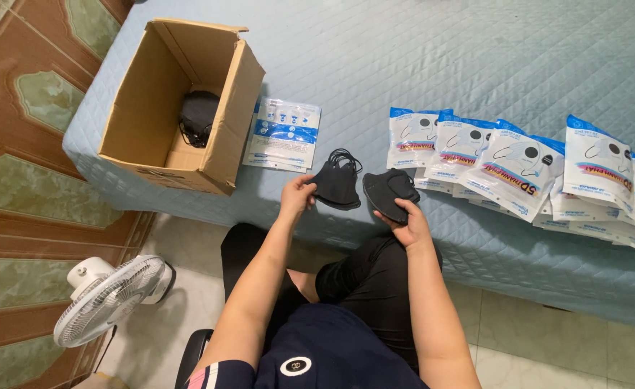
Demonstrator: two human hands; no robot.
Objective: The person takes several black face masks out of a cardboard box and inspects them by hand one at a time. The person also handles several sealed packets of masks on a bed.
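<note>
The person is sitting at the edge of a bed (418, 50) covered in a pale blue quilted spread, holding a stack of black face masks in each hand. The left hand (297, 193) is pinching the near edge of the left mask stack (335, 184), fingers closed on the fabric, with the ear loops fanning out at the stack's far side. The right hand (409, 222) is cupping the right mask stack (388, 191) from below, fingers curled shut around its lower edge. To handle these well, a grip on the folded body rather than the loops is keeping each stack together and untangled. Both stacks are lying low over the bed's near edge, just apart from each other. An open cardboard box (224, 137) holding more black masks (199, 117) is standing to the left, flat empty pouches (285, 133) beside it, filled mask packets (519, 162) overlapping to the right
</note>
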